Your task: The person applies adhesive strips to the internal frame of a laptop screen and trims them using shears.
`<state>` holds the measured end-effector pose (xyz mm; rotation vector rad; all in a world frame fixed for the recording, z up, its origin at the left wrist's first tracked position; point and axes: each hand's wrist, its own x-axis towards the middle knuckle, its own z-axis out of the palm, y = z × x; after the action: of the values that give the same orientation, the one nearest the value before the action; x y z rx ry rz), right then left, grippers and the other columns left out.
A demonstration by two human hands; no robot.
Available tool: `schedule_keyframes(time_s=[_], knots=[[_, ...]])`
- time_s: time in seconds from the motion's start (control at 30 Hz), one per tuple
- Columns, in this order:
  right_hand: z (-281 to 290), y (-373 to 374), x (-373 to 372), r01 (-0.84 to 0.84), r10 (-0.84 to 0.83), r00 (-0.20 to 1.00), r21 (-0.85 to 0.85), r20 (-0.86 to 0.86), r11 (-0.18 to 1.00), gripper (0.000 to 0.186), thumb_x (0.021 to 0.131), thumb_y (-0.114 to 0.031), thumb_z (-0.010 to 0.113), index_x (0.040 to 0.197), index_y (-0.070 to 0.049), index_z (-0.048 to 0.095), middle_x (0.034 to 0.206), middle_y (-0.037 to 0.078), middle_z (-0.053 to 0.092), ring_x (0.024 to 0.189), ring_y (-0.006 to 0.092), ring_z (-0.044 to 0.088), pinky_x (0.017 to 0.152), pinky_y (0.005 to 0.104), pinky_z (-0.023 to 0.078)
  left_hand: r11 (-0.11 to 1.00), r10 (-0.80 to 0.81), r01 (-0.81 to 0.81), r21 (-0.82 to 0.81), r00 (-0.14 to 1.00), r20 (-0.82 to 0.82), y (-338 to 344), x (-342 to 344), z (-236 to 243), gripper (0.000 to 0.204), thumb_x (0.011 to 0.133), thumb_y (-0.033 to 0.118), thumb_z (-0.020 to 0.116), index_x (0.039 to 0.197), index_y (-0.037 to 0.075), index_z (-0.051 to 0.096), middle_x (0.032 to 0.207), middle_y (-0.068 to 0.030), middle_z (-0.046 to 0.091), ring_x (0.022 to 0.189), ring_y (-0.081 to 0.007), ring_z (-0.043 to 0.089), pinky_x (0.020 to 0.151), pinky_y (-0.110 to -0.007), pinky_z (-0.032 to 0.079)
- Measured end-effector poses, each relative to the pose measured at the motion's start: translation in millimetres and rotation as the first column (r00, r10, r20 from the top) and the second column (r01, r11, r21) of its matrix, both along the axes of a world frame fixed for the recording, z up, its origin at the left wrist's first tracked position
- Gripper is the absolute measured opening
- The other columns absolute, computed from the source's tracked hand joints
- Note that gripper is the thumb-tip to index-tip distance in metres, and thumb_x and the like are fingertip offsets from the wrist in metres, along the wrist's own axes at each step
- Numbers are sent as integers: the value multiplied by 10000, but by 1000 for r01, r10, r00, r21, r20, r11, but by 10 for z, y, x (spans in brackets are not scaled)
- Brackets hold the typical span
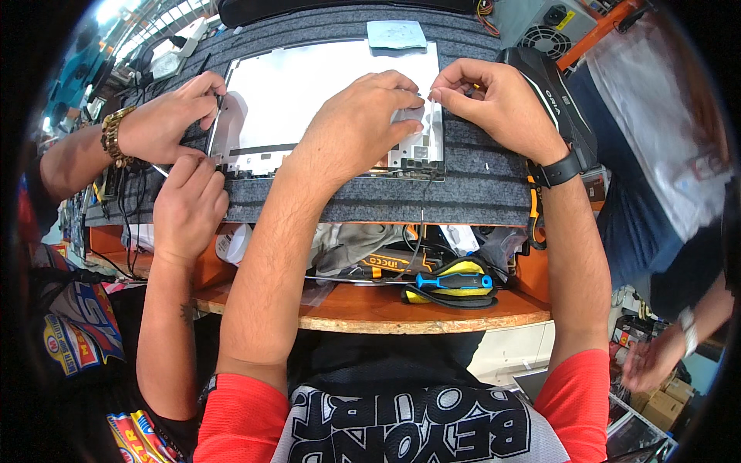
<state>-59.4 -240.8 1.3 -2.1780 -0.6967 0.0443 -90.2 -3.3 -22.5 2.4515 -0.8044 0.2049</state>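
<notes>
1. Bench point(370, 312): wooden top with a pale front edge; a raised platform sits on it, covered by a grey ribbed mat point(478, 181).
2. Panel point(309, 92): a flat silver-white rectangular back panel lies on the mat and covers most of its middle. Its near edge runs just inside the mat's front edge; a dark strip and small brackets sit along that edge.
3. Left hand point(359, 127): own hand, reaching over the panel to its near right corner, fingers curled and pinched closed on a small silvery piece point(409, 116) at that corner. The piece is mostly hidden; cannot tell its kind.
4. Right hand point(494, 100): at the panel's right edge, thumb and forefinger pinched shut on something thin, touching the left hand's fingertips. Too small to tell what. Black watch point(559, 170) on the wrist.
5. Co-worker's hands: one with a gold bracelet point(166, 116) rests at the panel's left edge; the other point(189, 204) presses the near left corner.
6. Grey cloth point(396, 33): at the panel's far edge.
7. Screwdriver point(451, 281): blue and black handle, lying on a yellow-black pad on the bench, below the mat's front edge, apart from all hands.
</notes>
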Motion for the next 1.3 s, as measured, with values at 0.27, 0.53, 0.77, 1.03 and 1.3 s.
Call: schedule_keyframes(time_s=[0.27,0.53,0.77,1.03,1.3], knots=[[16,-24,-4,0,0,1000,11,-24,1000,250,1003,-252,762,1066,-10,766,913,-22,721,844,40,612,759,236,509,1000,-3,3,2,1000,-8,-5,11,9,347,943,208,774,1241,31,755,1288,-119,708,1196,-338,671,1042,-423,540],[27,-33,-7,-21,24,998,40,-52,999,239,1007,-231,763,1079,-3,760,921,-31,707,854,31,604,764,227,505,1000,-5,4,13,999,34,-5,16,-3,355,928,201,783,1240,33,755,1277,-118,711,1179,-332,675,1033,-419,540],[41,-33,-16,-26,29,998,55,-53,998,229,1009,-226,762,1077,-7,760,919,-41,700,850,20,591,748,217,495,1000,-6,7,-8,999,51,-8,19,-26,349,932,204,782,1232,28,754,1250,-132,715,1164,-342,679,1027,-432,540],[54,-35,-19,-29,33,998,62,-59,998,210,1011,-209,760,1073,-8,758,924,-41,705,854,17,591,747,214,495,1000,-6,6,-1,999,49,-7,35,-45,351,929,212,784,1223,23,751,1243,-132,712,1158,-341,684,1027,-431,542],[58,-36,-13,-42,45,998,71,-46,997,210,1013,-210,760,1080,-10,756,946,-36,712,865,21,599,763,214,503,1000,-4,4,-15,1000,17,-1,20,-21,346,927,206,781,1215,15,752,1265,-127,705,1180,-337,676,1033,-428,541]])
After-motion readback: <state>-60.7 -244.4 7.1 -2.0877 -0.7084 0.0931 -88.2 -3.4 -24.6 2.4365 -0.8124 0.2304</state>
